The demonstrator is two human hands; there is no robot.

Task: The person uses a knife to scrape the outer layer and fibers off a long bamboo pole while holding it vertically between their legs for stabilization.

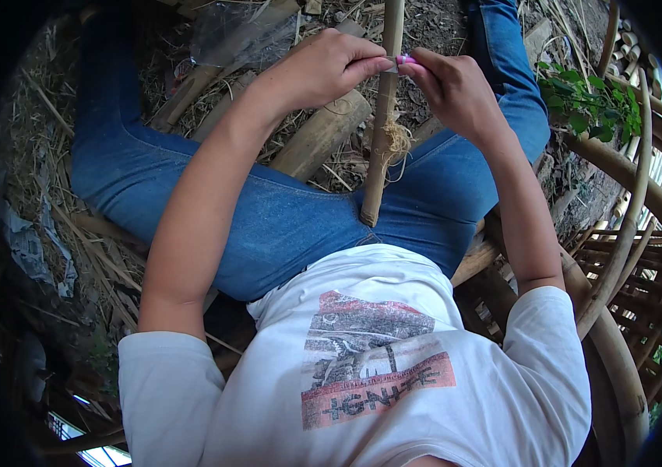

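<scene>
A slim bamboo pole stands tilted between my legs, its lower end resting against my jeans at the lap. Frayed tan twine is wound round it partway up. Near the top of the view, my left hand is closed, thumb and forefinger pinched together in front of the pole. My right hand is closed on a small pink thing whose kind I cannot make out. Something thin and pale shows between the two hands' fingertips; the fingers hide most of it.
My legs in blue jeans are spread. Thick bamboo pieces and straw lie on the ground, with a clear plastic bag at the far left. Right of me are a green leafy plant, curved bamboo poles and a slatted bamboo structure.
</scene>
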